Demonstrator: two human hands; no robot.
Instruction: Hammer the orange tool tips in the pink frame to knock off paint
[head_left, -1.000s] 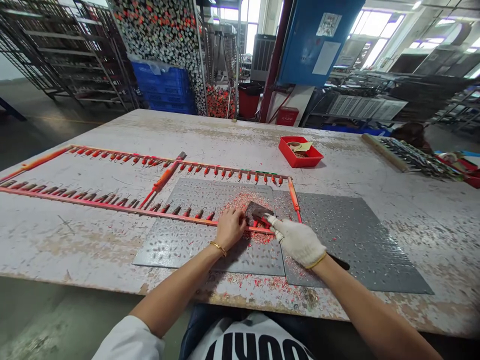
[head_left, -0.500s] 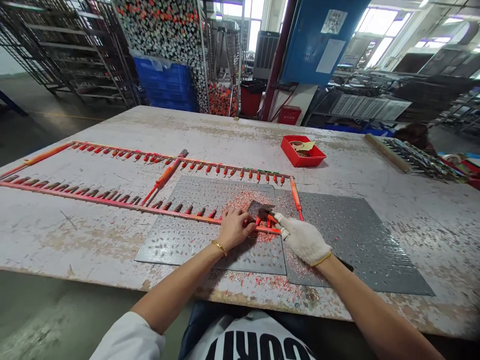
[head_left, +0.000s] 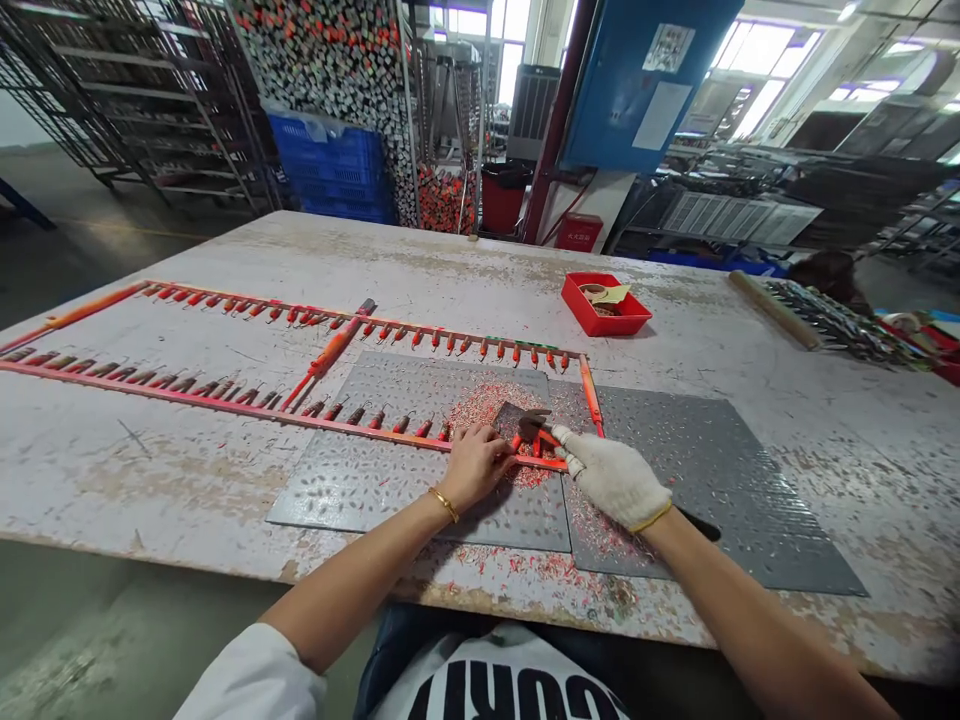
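A long red-orange metal rack frame (head_left: 225,404) lies flat, with rows of paint-crusted hooks along its two long bars. My bare left hand (head_left: 475,466) is closed at the right end of the near bar, its thumb and fingers pinched on the bar; any hook between the fingertips is hidden. My right hand (head_left: 613,478), in a white knitted glove, is wrapped round the handle of a hammer (head_left: 534,422). The hammer's dark head is over the frame's near right corner, beside a small dark metal block (head_left: 510,414). Red and white paint chips (head_left: 480,402) surround both hands.
Two grey metal plates (head_left: 330,490) with dimpled surfaces lie under the frame's right end. A red tray (head_left: 606,304) with tape rolls stands farther back. At the far right are a cardboard tube (head_left: 772,308) and a pile of dark rods (head_left: 832,325); a person's head shows behind.
My left hand has shifted slightly right along the near bar. The right hand and hammer have moved a little right and down. The frame looks almost unmoved.
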